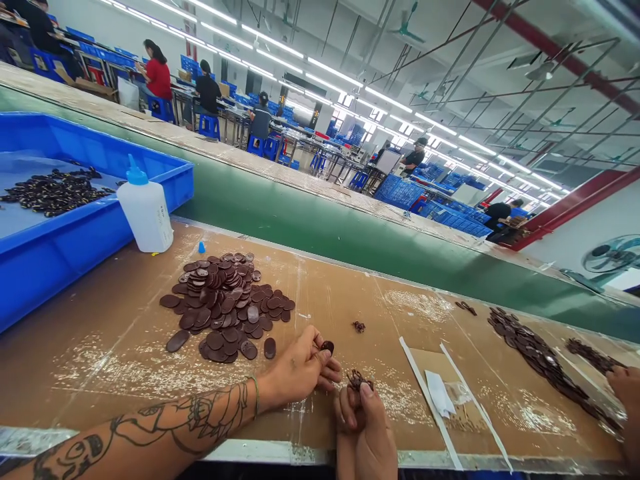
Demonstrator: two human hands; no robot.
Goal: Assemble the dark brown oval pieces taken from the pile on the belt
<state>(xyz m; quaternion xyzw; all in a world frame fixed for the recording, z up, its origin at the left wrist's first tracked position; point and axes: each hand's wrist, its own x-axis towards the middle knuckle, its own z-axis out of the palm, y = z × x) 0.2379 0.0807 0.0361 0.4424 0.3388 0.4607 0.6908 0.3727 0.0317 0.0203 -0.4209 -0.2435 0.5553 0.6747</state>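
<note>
My left hand (299, 369) pinches a small dark brown oval piece (327, 347) between thumb and fingers. Close beside it on the right, my right hand (366, 423) is closed round a little clump of thin, curled dark brown pieces (358, 380), whose kind I cannot make out. The hands are slightly apart above the brown tabletop (320, 293). Left of them lies a heap of flat brown ovals (225, 300), some with small holes. A smaller brown clump (359, 327) rests on the table beyond my hands.
At the left are a blue tray (90, 230) of dark pieces and a white bottle (146, 217) with a blue cap. Taped paper (430, 353) lies right. Farther right, another person's hand (625, 387) is by a long brown pile (535, 353). A green conveyor belt (320, 220) runs behind.
</note>
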